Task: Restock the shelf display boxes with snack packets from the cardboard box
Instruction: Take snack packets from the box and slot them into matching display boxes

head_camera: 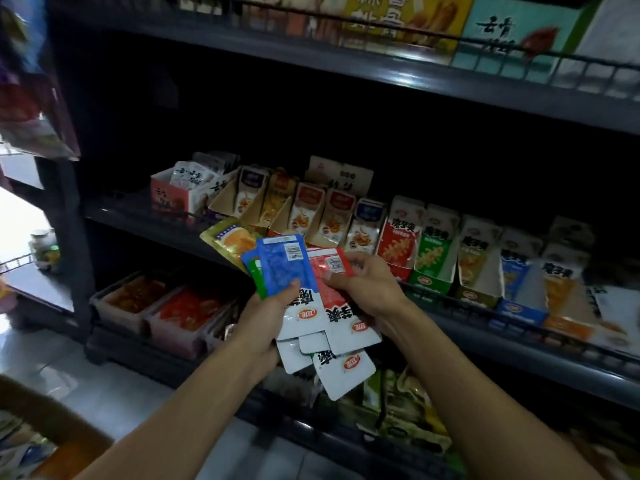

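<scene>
My left hand (266,317) grips a fanned stack of snack packets, with a blue packet (285,268) on top and a yellow one (230,239) behind. My right hand (367,285) pinches the red packet (327,282) at the fan's right side. Both hands are in front of the middle shelf. On that shelf stands a row of open display boxes: a red one (394,247), a green one (431,261), and a blue one (516,282) further right. The cardboard box (52,420) sits at the lower left on the floor, only partly in view.
A black wire rail (519,323) runs along the shelf's front edge. Clear tubs of red snacks (166,306) sit on the lowest shelf at left. Boxed goods (512,32) line the top shelf. Hanging bags (31,98) crowd the left side.
</scene>
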Demonstrator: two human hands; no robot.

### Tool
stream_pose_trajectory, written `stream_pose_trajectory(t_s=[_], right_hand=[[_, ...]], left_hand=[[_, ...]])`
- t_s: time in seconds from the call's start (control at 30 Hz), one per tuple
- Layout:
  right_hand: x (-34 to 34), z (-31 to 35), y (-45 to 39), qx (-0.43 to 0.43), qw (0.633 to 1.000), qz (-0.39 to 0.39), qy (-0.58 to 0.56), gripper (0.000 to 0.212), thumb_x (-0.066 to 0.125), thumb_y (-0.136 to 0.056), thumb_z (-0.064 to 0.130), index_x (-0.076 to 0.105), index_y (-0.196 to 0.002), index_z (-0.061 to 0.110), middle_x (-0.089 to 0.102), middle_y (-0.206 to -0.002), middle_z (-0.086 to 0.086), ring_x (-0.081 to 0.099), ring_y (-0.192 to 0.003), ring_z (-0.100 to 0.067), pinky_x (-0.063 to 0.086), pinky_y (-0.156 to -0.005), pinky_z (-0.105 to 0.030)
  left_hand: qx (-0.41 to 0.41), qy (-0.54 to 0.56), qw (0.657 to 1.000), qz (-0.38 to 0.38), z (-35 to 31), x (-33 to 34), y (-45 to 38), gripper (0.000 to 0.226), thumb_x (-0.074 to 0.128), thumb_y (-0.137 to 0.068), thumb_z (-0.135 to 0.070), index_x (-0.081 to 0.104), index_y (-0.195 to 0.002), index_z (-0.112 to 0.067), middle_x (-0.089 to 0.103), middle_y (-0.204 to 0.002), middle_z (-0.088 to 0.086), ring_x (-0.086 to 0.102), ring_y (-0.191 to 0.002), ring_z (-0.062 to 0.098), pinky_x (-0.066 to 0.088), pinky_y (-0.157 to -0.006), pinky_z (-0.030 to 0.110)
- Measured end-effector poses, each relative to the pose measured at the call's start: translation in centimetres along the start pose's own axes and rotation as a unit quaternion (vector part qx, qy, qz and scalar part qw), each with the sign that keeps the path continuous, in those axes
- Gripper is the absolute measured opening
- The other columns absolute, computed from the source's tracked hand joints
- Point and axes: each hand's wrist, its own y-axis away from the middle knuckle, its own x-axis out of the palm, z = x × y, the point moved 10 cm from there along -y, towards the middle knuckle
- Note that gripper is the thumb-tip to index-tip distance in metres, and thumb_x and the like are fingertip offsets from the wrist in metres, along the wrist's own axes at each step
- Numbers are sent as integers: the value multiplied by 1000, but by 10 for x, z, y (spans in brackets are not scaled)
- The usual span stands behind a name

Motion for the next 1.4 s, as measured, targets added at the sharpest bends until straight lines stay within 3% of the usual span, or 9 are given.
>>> stream_pose_trajectory(t_s=[0.17,0.37,0.5,0.6,0.7,0.8,1.0,1.2,1.4], right_hand=[[-51,-16,-3,47,987,-105,-108,25,64,-92,3,56,-115,5,74,-84,-15,71,-65,-24,60,-59,-39],[-62,-5,3,40,983,-81,-159,32,63,-92,3,55,-122,7,74,-92,-16,72,-65,-24,56,-51,-31],[-12,5,17,35,994,94,39,27,64,-91,9,59,-108,29,71,-89,-7,70,-62,-16,55,-52,-27],[22,4,14,-20,958,166,234,34,67,-92,21,60,-124,28,71,-98,6,72,-79,-9,60,-70,-26],[41,7,8,-76,922,195,326,41,64,-93,32,52,-133,29,67,-112,6,69,-90,-6,59,-77,-25],[37,8,7,-135,861,147,467,84,67,-82,59,25,-151,36,44,-142,-2,53,-122,-18,50,-99,-41],[31,1,33,-145,812,184,534,82,67,-86,51,23,-153,37,38,-125,3,45,-112,-14,43,-95,-29],[17,3,37,-104,833,129,528,86,74,-79,45,25,-149,34,35,-117,3,48,-104,-15,45,-92,-29],[-25,9,28,-42,956,20,290,14,55,-97,11,58,-109,15,67,-96,-11,70,-80,-32,59,-70,-50]], left_hand=[[-44,20,999,1,18,12,-6,28,58,-98,-23,63,-125,-16,73,-111,17,70,-95,39,58,-78,55],[-46,-14,999,-26,24,1,-11,27,61,-97,-21,63,-122,-10,74,-104,18,71,-86,37,59,-75,54],[-17,-26,999,-17,12,-3,-11,26,61,-97,-22,63,-121,-13,74,-105,17,71,-94,39,56,-84,59],[2,-42,999,-7,5,-3,-8,23,65,-94,-20,65,-117,-15,75,-102,15,72,-92,37,57,-85,57],[8,-51,998,-36,3,-14,-9,24,66,-93,-11,65,-117,-12,75,-100,16,72,-86,35,58,-83,55],[-1,-25,997,-76,4,-26,-12,22,63,-95,-9,65,-117,-12,74,-102,16,72,-85,35,58,-81,54],[10,-5,998,-64,2,-16,-11,28,60,-98,-20,61,-125,-18,74,-106,13,72,-87,32,59,-79,52],[25,-24,999,-41,4,-1,-4,35,61,-97,-28,56,-131,-24,73,-110,9,72,-94,33,57,-83,57],[8,-13,999,-49,0,-6,-5,28,60,-98,-18,56,-126,-20,73,-98,7,71,-81,29,59,-75,48]])
